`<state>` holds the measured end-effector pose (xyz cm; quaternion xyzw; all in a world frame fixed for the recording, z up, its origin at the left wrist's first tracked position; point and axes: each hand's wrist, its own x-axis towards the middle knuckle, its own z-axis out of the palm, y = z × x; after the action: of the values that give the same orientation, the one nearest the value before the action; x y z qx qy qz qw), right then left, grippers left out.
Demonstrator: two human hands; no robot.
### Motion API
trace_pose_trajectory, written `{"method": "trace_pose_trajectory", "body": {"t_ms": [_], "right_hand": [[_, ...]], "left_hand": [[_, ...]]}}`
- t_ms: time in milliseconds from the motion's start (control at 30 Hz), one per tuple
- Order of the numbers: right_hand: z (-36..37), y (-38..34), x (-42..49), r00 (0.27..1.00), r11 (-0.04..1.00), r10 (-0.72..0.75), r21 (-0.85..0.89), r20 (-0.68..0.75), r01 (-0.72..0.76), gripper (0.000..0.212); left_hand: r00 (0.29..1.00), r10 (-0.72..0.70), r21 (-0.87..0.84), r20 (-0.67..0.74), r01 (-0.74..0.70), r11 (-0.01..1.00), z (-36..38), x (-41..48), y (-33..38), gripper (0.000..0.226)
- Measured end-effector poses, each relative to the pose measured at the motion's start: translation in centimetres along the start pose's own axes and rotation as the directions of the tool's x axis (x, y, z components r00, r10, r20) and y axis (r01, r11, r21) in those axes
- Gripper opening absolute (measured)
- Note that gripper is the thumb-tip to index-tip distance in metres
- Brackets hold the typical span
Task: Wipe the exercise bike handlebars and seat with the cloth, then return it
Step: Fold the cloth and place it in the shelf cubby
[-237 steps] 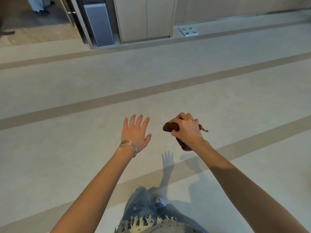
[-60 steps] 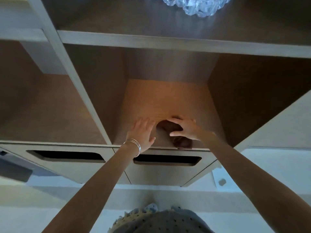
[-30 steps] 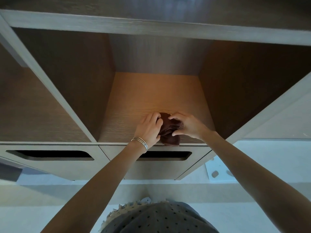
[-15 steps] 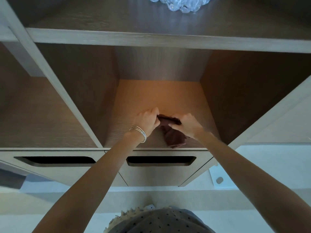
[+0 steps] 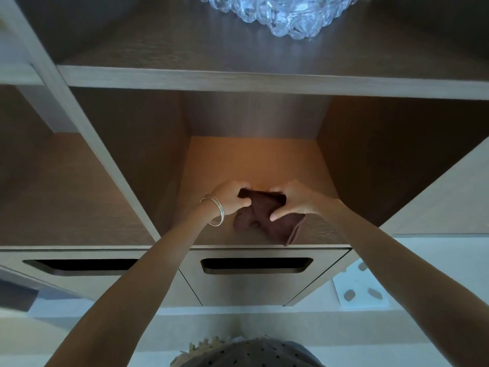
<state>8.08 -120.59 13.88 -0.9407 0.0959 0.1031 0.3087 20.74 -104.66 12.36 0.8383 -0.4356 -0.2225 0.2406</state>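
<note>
Two bare hands work a dark brown cloth point(image 5: 267, 218) on the floor of a wooden shelf compartment point(image 5: 254, 160), lit warm orange from above, in the head-camera view. The left hand point(image 5: 230, 198), with thin metal bangles point(image 5: 215, 210) at the wrist, has its grip curled tight on the cloth's upper left corner; the fingertips are tucked under and out of sight. The right hand point(image 5: 293, 201) pinches the upper right edge, thumb stretched down across the fabric, its other fingers hidden behind the fold. The cloth lies bunched near the front lip of the compartment, one rolled corner reaching the edge at lower right; how it is folded beneath the hands cannot be made out. On the shelf above point(image 5: 264, 80), a clear bubbled glass object point(image 5: 277, 14) is cut off by the top of the frame. Below the compartment sit two drawer fronts with slot handles point(image 5: 256, 266), the left one partly covered by the left forearm. A white square item with grey pads point(image 5: 360, 292) lies on the pale floor at right, partly behind the right arm. A dotted garment point(image 5: 251, 353) fills the bottom edge.
</note>
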Motion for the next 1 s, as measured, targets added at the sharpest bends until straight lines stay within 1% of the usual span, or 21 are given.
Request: {"method": "trace_pose_trajectory", "body": {"t_ms": [67, 100, 133, 200, 233, 300, 333, 367, 400, 433, 500, 533, 600, 633, 667, 733, 800, 833, 900, 967, 1000], "right_hand": [[0.3, 0.3, 0.0, 0.999, 1.000, 0.006, 0.007, 0.032, -0.006, 0.037], [0.2, 0.5, 0.1, 1.000, 1.000, 0.001, -0.021, 0.015, -0.001, 0.035], [-0.2, 0.6, 0.3, 1.000, 0.998, -0.012, -0.064, -0.022, 0.010, 0.033], [-0.9, 0.6, 0.7, 0.987, 0.982, -0.054, -0.186, -0.154, 0.025, 0.032], [-1.1, 0.5, 0.8, 0.966, 0.962, -0.099, -0.273, -0.237, 0.032, 0.033], [-0.7, 0.6, 0.7, 0.888, 0.879, -0.279, -0.470, -0.366, 0.082, 0.037], [-0.1, 0.8, 0.5, 0.851, 0.829, -0.360, -0.550, -0.383, 0.103, 0.040], [0.7, 1.1, 0.2, 0.831, 0.788, -0.413, -0.604, -0.373, 0.120, 0.045], [1.8, 1.4, -0.4, 0.832, 0.759, -0.437, -0.636, -0.342, 0.137, 0.049], [2.9, 2.1, -1.0, 0.843, 0.736, -0.449, -0.657, -0.297, 0.161, 0.052], [5.3, 3.6, -2.3, 0.880, 0.737, -0.432, -0.640, -0.196, 0.219, 0.055], [6.1, 4.4, -2.9, 0.901, 0.788, -0.399, -0.566, -0.169, 0.243, 0.055], [6.4, 5.3, -3.8, 0.950, 0.934, -0.270, -0.283, -0.156, 0.219, 0.045], [6.0, 5.4, -4.0, 0.964, 0.968, -0.220, -0.153, -0.147, 0.198, 0.037], [5.6, 5.4, -4.0, 0.965, 0.978, -0.201, -0.089, -0.168, 0.189, 0.029], [4.8, 5.3, -3.6, 0.938, 0.983, -0.176, -0.094, -0.297, 0.155, 0.017], [3.9, 4.9, -3.1, 0.911, 0.986, -0.123, -0.150, -0.395, 0.068, 0.016], [3.4, 4.7, -2.8, 0.918, 0.984, -0.090, -0.180, -0.385, 0.021, 0.017], [2.9, 4.5, -2.2, 0.968, 0.972, -0.021, -0.233, -0.248, -0.039, 0.025], [3.0, 4.1, -1.6, 0.993, 0.973, 0.029, -0.224, -0.114, -0.055, 0.043], [3.3, 3.8, -1.5, 0.996, 0.972, 0.019, -0.230, -0.084, -0.038, 0.050]], "left_hand": [[0.996, 0.016, -0.055, 0.088, -0.011, 0.998, -0.5, 0.0, -0.3, 0.026], [0.995, 0.023, -0.057, 0.101, -0.018, 0.998, -0.7, 0.1, -0.4, 0.027], [0.996, 0.039, -0.045, 0.080, -0.036, 0.998, -0.9, 0.1, -0.6, 0.030], [0.992, 0.115, 0.028, -0.060, -0.114, 0.993, -1.4, 0.1, -0.7, 0.030], [0.973, 0.177, 0.101, -0.149, -0.163, 0.981, -1.7, 0.1, -0.5, 0.029], [0.896, 0.356, 0.331, -0.265, -0.262, 0.907, -1.8, -0.2, -0.3, 0.027], [0.856, 0.443, 0.448, -0.265, -0.298, 0.843, -1.7, -0.4, -0.3, 0.026], [0.838, 0.499, 0.535, -0.222, -0.323, 0.780, -1.2, -0.8, -0.5, 0.025], [0.846, 0.511, 0.582, -0.149, -0.343, 0.737, -0.3, -1.3, -0.8, 0.024], [0.871, 0.486, 0.596, -0.066, -0.356, 0.720, 0.8, -1.8, -1.3, 0.024], [0.914, 0.399, 0.568, 0.068, -0.365, 0.738, 3.3, -2.9, -2.5, 0.030], [0.930, 0.354, 0.529, 0.097, -0.350, 0.773, 4.2, -3.3, -3.2, 0.034], [0.952, 0.296, 0.397, 0.080, -0.303, 0.867, 5.0, -3.6, -4.0, 0.036], [0.956, 0.284, 0.331, 0.068, -0.290, 0.898, 4.9, -3.5, -4.0, 0.036], [0.958, 0.283, 0.287, 0.054, -0.286, 0.914, 4.7, -3.4, -4.0, 0.037], [0.958, 0.285, 0.289, -0.006, -0.271, 0.918, 4.6, -3.1, -3.8, 0.043], [0.966, 0.257, 0.365, -0.028, -0.230, 0.902, 4.8, -3.0, -3.6, 0.054], [0.971, 0.237, 0.407, -0.015, -0.211, 0.889, 4.9, -2.9, -3.7, 0.061], [0.978, 0.210, 0.484, 0.021, -0.193, 0.853, 5.5, -2.8, -4.0, 0.067], [0.978, 0.205, 0.521, 0.040, -0.196, 0.831, 6.1, -2.8, -4.1, 0.065], [0.978, 0.203, 0.524, 0.041, -0.194, 0.829, 6.4, -2.9, -4.1, 0.063]]}}
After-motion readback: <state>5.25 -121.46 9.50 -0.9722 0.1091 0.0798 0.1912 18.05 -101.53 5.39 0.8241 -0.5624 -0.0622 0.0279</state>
